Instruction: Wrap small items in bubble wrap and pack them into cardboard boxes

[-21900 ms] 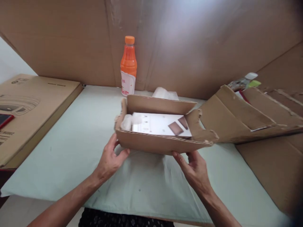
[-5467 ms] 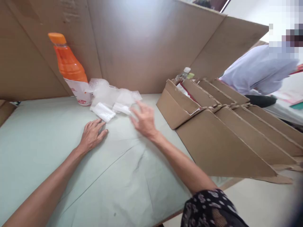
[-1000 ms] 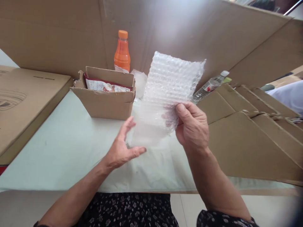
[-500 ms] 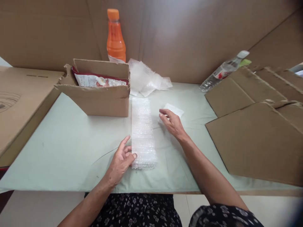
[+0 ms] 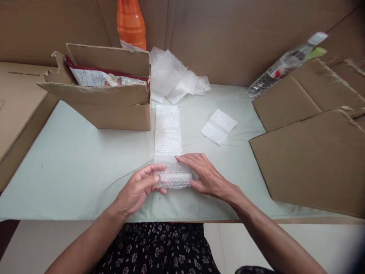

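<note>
Tabletop point(image 5: 85, 167): bubble wrap point(image 5: 168, 142) between fingers point(image 5: 147, 182)

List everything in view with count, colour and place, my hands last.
Bubble wrap strip: 1, clear, centre
Folded wrap piece: 1, whitish, right of strip
Loose wrap: several pieces, clear, back
Open carton: 1, brown, back left
Packet: 1, red and white, in carton
Juice-coloured bottle: 1, orange, behind carton
Clear bottle: 1, tilted, back right
Green item: 1, behind clear bottle
Flat box: 1, brown, left
Cardboard pieces: several, brown, right
Cardboard wall: 1, brown, back
Tablecloth: 1, pale green, underneath
Floor: 1, pale, below
Clothing: black floral, bottom
Left hand: 1, strip's near end
Right hand: 1, strip's right edge
</note>
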A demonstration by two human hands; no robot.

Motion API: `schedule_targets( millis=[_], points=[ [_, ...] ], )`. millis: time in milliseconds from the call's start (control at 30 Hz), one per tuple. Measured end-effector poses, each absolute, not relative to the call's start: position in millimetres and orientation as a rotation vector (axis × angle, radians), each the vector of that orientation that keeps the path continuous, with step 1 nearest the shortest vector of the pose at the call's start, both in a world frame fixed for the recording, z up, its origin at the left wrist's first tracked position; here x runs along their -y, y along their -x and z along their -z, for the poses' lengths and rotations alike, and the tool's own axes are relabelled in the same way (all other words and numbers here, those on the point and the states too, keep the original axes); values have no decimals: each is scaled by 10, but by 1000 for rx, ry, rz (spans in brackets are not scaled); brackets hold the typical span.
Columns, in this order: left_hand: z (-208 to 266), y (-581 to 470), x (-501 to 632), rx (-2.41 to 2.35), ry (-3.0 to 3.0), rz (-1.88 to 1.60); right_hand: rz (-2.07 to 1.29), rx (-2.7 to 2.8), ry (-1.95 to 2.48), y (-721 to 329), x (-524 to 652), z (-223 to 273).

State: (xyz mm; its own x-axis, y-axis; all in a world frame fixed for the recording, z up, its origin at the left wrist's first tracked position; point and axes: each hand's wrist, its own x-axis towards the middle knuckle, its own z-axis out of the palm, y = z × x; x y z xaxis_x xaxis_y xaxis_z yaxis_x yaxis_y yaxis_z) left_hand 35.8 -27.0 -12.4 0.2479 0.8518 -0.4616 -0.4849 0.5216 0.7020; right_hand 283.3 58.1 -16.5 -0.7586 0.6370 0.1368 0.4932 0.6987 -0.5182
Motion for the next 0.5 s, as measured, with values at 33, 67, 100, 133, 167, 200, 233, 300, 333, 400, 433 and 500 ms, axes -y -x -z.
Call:
schedule_targets(
  millis=[33, 67, 100, 133, 167, 200, 233, 300, 333, 400, 433, 500],
  points=[
    [99, -361, 187, -925, -463, -989, -669, 2517, 943, -2756, -595, 225],
    [77, -364, 104, -930, -459, -1029, -655, 2420, 1026, -2693, -642, 285],
    [57, -366, 24, -947, -459, -1066, -624, 2327, 1121, -2648, -712, 336],
    [40, -365, -47, -971, -462, -1092, -581, 2244, 1214, -2623, -788, 374],
    [27, -360, -108, -997, -471, -1101, -529, 2180, 1288, -2619, -853, 395],
    [17, -350, -158, -1020, -482, -1094, -470, 2136, 1333, -2632, -897, 399],
    [12, -335, -196, -1037, -497, -1077, -409, 2115, 1347, -2658, -911, 390],
    [13, -298, -247, -1057, -526, -1041, -286, 2124, 1287, -2718, -854, 346],
    [19, -280, -264, -1068, -544, -1031, -238, 2153, 1226, -2739, -797, 318],
    [40, -254, -288, -1113, -621, -1010, -181, 2249, 1099, -2738, -677, 265],
    [55, -244, -299, -1151, -690, -1001, -176, 2312, 1054, -2713, -633, 245],
    [93, -224, -320, -1267, -880, -985, -191, 2437, 1014, -2624, -603, 218]
  ],
)
